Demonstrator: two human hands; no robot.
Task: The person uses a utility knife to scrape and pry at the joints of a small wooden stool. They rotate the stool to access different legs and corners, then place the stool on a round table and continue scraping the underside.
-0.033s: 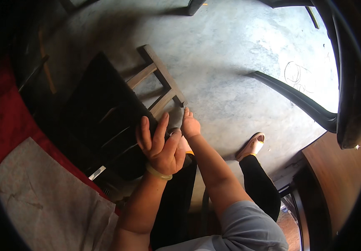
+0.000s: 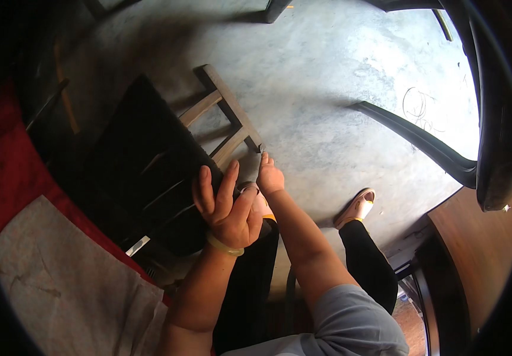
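A dark piece of furniture, like a chair on its side, has a black padded panel (image 2: 137, 136) and a weathered wooden frame (image 2: 223, 94) with crosspieces. My left hand (image 2: 226, 210) rests at the panel's right edge with its fingers spread and slightly bent. Just right of it, my right hand (image 2: 269, 175) has its fingers closed near the end of the wooden frame, around a small, thin item too indistinct to name. Beneath the hands a pale slipper shows, partly hidden.
Red cloth (image 2: 4, 148) and a mottled beige sheet (image 2: 66, 273) lie at left. A long black curved bar (image 2: 416, 136) joins dark furniture at right, above a brown wooden surface (image 2: 475, 255). My other foot, in a pale slipper (image 2: 359, 207), stands on the grey floor (image 2: 321, 83).
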